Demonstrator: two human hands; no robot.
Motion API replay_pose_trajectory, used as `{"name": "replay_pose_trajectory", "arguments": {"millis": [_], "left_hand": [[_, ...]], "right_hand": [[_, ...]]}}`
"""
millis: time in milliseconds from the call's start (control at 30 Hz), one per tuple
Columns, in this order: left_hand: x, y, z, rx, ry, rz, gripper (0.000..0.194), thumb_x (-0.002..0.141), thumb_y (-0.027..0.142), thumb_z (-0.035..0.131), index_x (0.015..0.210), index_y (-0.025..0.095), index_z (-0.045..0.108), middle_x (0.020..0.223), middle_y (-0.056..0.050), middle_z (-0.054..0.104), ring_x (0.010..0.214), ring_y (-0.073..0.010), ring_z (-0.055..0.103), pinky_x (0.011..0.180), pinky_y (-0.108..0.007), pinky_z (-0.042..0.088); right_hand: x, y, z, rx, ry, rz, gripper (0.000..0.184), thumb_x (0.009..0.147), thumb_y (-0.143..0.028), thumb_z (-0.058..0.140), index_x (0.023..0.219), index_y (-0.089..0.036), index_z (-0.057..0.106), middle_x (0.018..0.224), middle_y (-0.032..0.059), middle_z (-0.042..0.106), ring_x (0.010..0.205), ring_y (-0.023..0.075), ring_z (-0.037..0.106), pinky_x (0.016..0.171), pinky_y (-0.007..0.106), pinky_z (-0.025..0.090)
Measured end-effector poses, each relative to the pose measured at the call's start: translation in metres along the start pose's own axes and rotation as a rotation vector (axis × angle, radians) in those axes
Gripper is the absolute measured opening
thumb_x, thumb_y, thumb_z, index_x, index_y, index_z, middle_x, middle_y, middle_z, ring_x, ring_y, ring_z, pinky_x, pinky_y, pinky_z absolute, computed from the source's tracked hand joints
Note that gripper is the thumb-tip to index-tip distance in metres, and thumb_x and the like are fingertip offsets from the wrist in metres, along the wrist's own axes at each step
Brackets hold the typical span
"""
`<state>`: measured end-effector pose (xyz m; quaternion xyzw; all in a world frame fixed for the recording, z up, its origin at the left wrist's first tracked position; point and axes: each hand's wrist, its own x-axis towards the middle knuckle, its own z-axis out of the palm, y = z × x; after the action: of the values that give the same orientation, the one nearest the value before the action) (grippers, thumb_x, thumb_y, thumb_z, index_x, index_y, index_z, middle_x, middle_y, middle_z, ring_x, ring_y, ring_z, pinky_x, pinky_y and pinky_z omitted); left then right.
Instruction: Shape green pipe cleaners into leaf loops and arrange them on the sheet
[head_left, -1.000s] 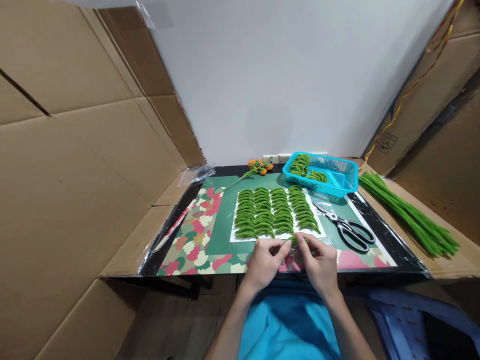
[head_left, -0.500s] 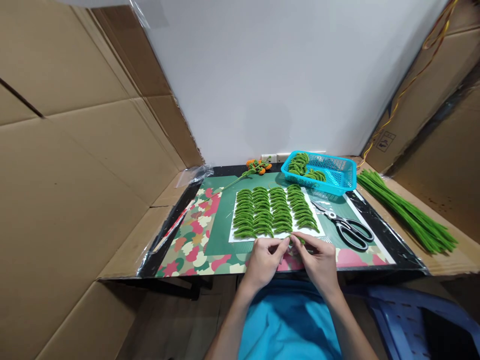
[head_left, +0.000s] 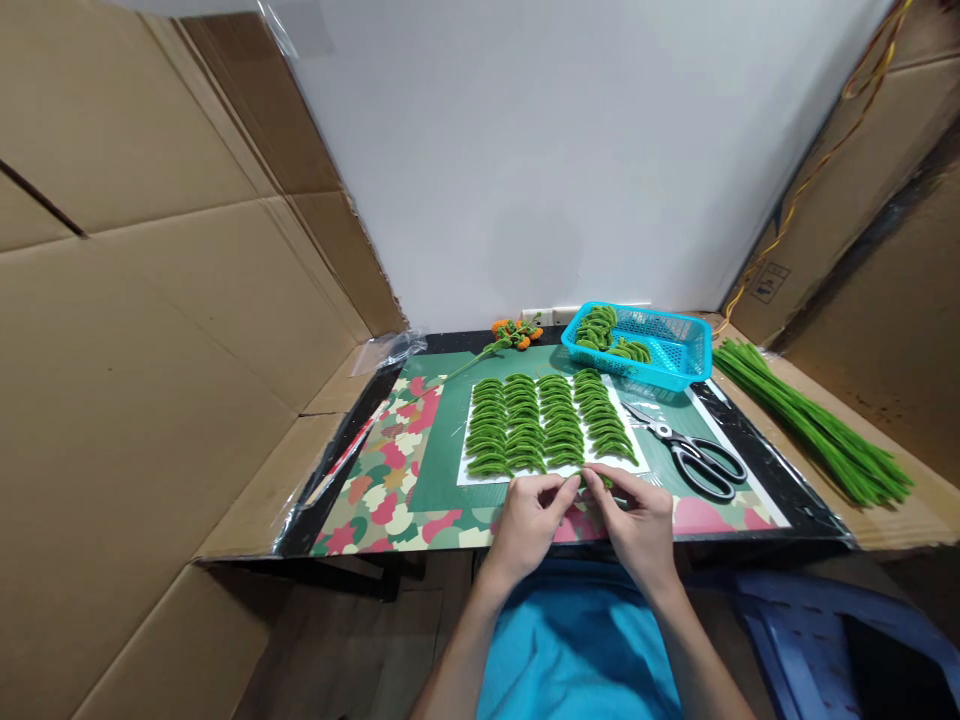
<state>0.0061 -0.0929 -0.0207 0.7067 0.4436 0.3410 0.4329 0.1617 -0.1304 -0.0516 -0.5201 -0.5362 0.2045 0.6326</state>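
My left hand [head_left: 531, 515] and my right hand [head_left: 634, 510] are close together at the table's front, fingertips pinched. Between them is a small green pipe cleaner piece [head_left: 606, 482], mostly covered by the fingers. Just beyond my hands lies a white sheet [head_left: 465, 477] with several rows of curved, fuzzy green pipe cleaner leaves [head_left: 525, 425] in columns. To the right of the sheet rest black-handled scissors [head_left: 694, 452], their blades partly spread.
A blue plastic basket [head_left: 686, 380] at the back right holds more green leaves. Long green pipe cleaners [head_left: 814, 420] lie in a bundle at the right. An orange pipe cleaner flower [head_left: 517, 333] rests at the back. Cardboard walls [head_left: 165, 330] flank the table.
My hands stay in nearly the same place, still pinching. The green piece shifts slightly between the fingers. Nothing else on the table has moved.
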Motion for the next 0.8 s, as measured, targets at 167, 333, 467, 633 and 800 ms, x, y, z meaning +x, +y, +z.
{"name": "replay_pose_trajectory", "arguments": {"millis": [167,333,467,633,800], "left_hand": [[0.001,-0.001,0.002,0.024,0.128,0.037,0.027,0.1,0.039,0.066,0.09,0.017,0.078,0.083,-0.003,0.075,0.072,-0.0168,0.064,0.066,-0.026,0.046],[0.001,-0.004,0.002,0.058,0.134,0.07,0.022,0.099,0.033,0.065,0.097,0.02,0.083,0.094,-0.007,0.082,0.08,-0.02,0.071,0.072,-0.027,0.051],[0.001,-0.003,0.003,0.074,0.129,0.044,0.021,0.097,0.032,0.067,0.1,0.021,0.085,0.093,-0.006,0.083,0.073,-0.0189,0.069,0.067,-0.027,0.049],[0.0,0.0,0.002,0.111,0.072,0.039,0.03,0.101,0.036,0.06,0.091,0.019,0.083,0.065,0.0,0.069,0.058,-0.0147,0.054,0.058,-0.026,0.037],[-0.001,-0.001,0.003,0.134,0.026,0.066,0.031,0.104,0.037,0.058,0.09,0.019,0.08,0.069,0.0,0.068,0.061,-0.0145,0.053,0.061,-0.026,0.036]], "right_hand": [[0.002,0.002,0.001,0.026,-0.015,0.048,0.017,0.1,-0.031,0.07,0.111,-0.024,0.082,0.106,0.0067,0.082,0.088,0.023,0.079,0.075,0.033,0.064],[0.007,0.0,-0.005,-0.04,-0.095,0.045,0.015,0.1,-0.03,0.068,0.106,-0.024,0.081,0.103,0.0065,0.081,0.089,0.0233,0.077,0.075,0.032,0.062],[0.012,0.004,-0.02,-0.118,-0.097,-0.002,0.013,0.1,-0.029,0.068,0.103,-0.024,0.08,0.102,0.0063,0.081,0.091,0.0239,0.077,0.078,0.034,0.06],[0.022,0.019,-0.043,-0.294,-0.022,-0.109,0.014,0.1,-0.031,0.067,0.097,-0.025,0.079,0.102,0.007,0.078,0.094,0.0264,0.072,0.086,0.04,0.057],[0.024,0.03,-0.046,-0.48,-0.027,-0.17,0.026,0.102,-0.039,0.063,0.091,-0.024,0.081,0.091,0.0085,0.071,0.088,0.028,0.063,0.078,0.041,0.052]]}}
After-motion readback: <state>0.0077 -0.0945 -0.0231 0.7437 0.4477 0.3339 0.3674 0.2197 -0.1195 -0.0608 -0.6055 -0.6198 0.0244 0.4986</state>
